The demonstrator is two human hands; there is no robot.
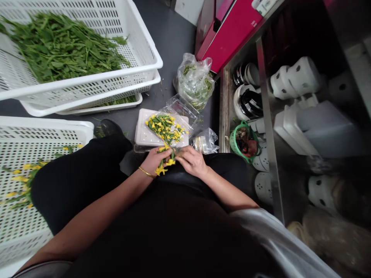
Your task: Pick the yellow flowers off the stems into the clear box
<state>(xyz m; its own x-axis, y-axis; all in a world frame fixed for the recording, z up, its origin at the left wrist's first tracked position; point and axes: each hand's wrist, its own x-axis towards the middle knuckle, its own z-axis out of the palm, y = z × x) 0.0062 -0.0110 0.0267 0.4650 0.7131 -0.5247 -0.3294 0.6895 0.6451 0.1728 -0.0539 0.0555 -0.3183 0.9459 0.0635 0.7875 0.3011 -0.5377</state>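
Observation:
My left hand (155,159) is closed round a small bunch of yellow flowers with green stems (165,160), held over my lap. My right hand (191,160) pinches the same bunch from the right, fingers curled on the stems. A gold bangle (146,172) sits on my left wrist. Just beyond the hands a white lidded box (142,133) carries a heap of picked yellow flowers and stems (165,127).
White perforated crates with green leafy stems (60,46) stand at the top left. Another white crate (34,154) at left holds a few yellow flowers. A plastic bag of greens (195,81) and clear containers (185,110) lie ahead. A steel shelf (268,127) with white clogs is at right.

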